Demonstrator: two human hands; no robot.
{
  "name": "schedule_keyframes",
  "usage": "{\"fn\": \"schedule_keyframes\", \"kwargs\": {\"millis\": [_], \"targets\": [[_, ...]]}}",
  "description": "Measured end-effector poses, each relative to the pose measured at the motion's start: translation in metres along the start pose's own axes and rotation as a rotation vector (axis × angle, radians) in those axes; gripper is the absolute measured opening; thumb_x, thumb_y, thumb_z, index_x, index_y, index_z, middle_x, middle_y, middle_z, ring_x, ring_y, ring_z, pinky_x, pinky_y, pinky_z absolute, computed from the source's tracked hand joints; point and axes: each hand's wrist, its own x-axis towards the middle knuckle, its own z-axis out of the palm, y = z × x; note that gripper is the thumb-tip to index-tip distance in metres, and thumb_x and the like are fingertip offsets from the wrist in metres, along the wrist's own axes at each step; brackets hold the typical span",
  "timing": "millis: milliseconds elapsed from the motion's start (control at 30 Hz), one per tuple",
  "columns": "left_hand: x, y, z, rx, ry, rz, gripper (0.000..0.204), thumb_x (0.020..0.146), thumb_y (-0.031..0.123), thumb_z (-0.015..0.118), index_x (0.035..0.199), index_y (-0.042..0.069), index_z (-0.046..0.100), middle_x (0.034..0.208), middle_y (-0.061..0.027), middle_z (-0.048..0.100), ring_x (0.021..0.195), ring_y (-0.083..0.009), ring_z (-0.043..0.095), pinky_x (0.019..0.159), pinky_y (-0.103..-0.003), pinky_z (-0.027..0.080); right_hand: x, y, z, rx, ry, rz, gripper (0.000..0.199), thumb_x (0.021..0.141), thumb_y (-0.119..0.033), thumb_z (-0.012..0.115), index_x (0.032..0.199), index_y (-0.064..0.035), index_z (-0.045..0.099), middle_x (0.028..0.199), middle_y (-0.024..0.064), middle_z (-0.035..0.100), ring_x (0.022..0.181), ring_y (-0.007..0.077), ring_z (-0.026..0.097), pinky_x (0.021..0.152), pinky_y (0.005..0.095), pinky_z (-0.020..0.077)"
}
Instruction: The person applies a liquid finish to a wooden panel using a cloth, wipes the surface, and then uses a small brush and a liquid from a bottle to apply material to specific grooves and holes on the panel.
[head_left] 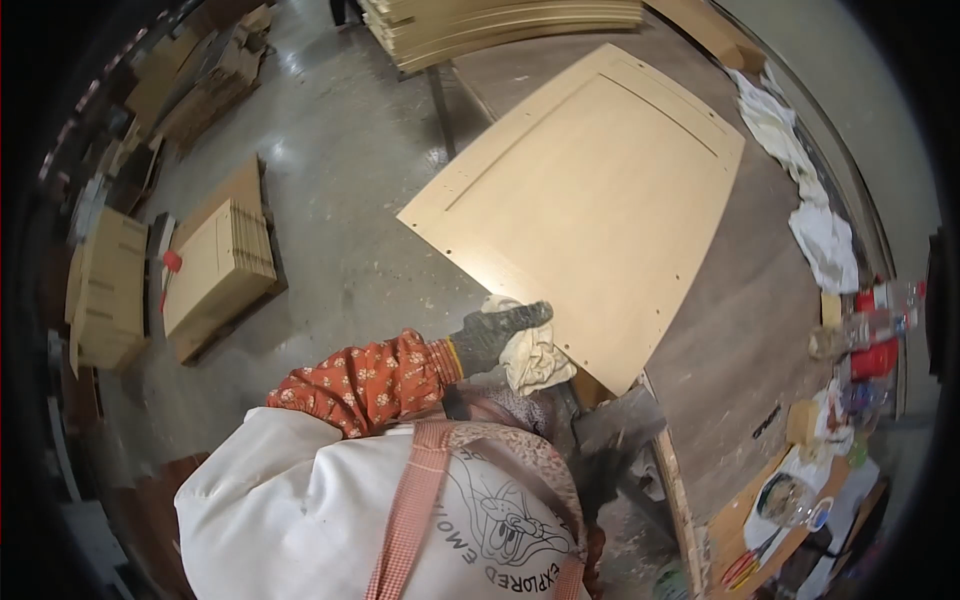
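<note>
A grey, scuffed concrete floor (pixel 340 170) fills the left and middle of the view, patchy with dust and pale stains. On it, at the left, stand low stacks of tan fibreboard panels (pixel 215 270), with more flat boards and cardboard pieces (pixel 190 80) heaped along the far upper-left edge. A taller stack of pale cut boards (pixel 500 25) sits at the top. A long brown worktop (pixel 740 330) runs down the right side, its wooden edge worn. White crumpled rags (pixel 810 200) lie along its far side, and clear plastic bottles with red parts (pixel 880 320) crowd the right end. Light is even and dim.
</note>
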Motion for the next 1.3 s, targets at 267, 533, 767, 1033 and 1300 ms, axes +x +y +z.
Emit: {"fn": "schedule_keyframes", "kwargs": {"millis": [267,533,767,1033,1300], "targets": [[0.006,0.017,-0.082,0.029,0.11,0.136,0.018,0.087,0.015,0.066,0.094,-0.002,0.066,0.081,-0.0086,0.067,0.068,-0.0172,0.064,0.059,-0.026,0.054,0.023,-0.007,-0.032,0.017,0.02,0.016,0.061,0.091,-0.02,0.055,0.141,0.0058,0.03,0.142,0.0237,0.037,0.12,0.0367,0.046,0.1,0.0412,0.0401],[0.022,0.027,-0.144,-0.753,0.441,-0.075,0.026,0.092,0.026,0.06,0.086,0.001,0.055,0.071,-0.0099,0.058,0.058,-0.0234,0.059,0.052,-0.035,0.052,0.094,-0.03,-0.073,-0.111,0.149,0.033,0.066,0.085,-0.026,0.066,0.139,-0.002,0.037,0.13,0.0232,0.048,0.115,0.0363,0.049,0.096,0.0429,0.042],[0.039,-0.019,-0.176,-0.485,0.582,0.114,0.022,0.09,0.022,0.061,0.084,0.003,0.055,0.072,-0.0061,0.057,0.059,-0.0172,0.055,0.054,-0.031,0.05,0.121,-0.018,-0.144,-0.591,0.083,0.191,0.068,0.079,-0.029,0.071,0.137,-0.0088,0.042,0.121,0.02,0.052,0.11,0.038,0.052,0.096,0.0427,0.0414],[0.028,-0.071,-0.215,0.873,0.433,0.322,0.035,0.096,0.026,0.044,0.119,0.001,0.045,0.11,-0.0104,0.058,0.095,-0.0209,0.057,0.08,-0.034,0.049,0.18,0.078,-0.218,-1.067,0.093,-0.135,0.063,0.081,-0.04,0.062,0.134,-0.0104,0.045,0.123,0.0223,0.05,0.112,0.0402,0.049,0.097,0.0495,0.0385],[0.031,-0.063,-0.197,-0.104,-0.023,0.04,0.03,0.097,0.032,0.036,0.108,0.008,0.051,0.101,-0.0091,0.061,0.091,-0.0238,0.057,0.079,-0.041,0.049,0.276,0.14,-0.256,-0.921,-0.052,0.226,0.076,0.074,-0.028,0.067,0.141,-0.0123,0.037,0.134,0.0237,0.046,0.122,0.0391,0.046,0.102,0.0452,0.0372]]}}
